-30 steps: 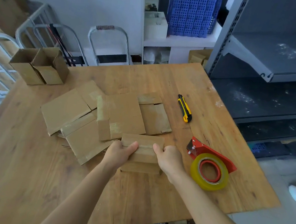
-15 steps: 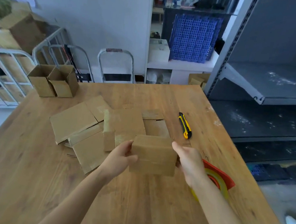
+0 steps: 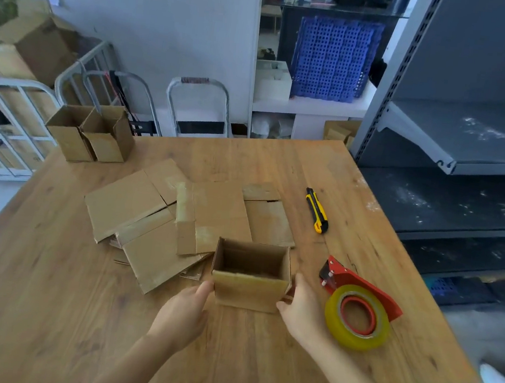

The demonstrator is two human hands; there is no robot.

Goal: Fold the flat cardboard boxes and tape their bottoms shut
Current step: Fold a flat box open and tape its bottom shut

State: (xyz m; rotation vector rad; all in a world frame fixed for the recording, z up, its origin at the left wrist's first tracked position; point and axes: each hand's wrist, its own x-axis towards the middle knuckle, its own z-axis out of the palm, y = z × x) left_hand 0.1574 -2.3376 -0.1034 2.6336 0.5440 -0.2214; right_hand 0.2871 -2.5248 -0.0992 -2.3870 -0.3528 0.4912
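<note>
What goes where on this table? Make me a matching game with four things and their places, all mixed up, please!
Things:
1. small open brown cardboard box
2. yellow-and-black utility knife
3. red tape dispenser with a yellowish tape roll
4. two upright brown cardboard boxes

Places:
A. far left corner of the wooden table
B. between the left hand and the right hand
C. just right of the right hand
D. lying flat, beyond the tape dispenser

Pairs: 1-B, 2-D, 3-C, 4-A.
</note>
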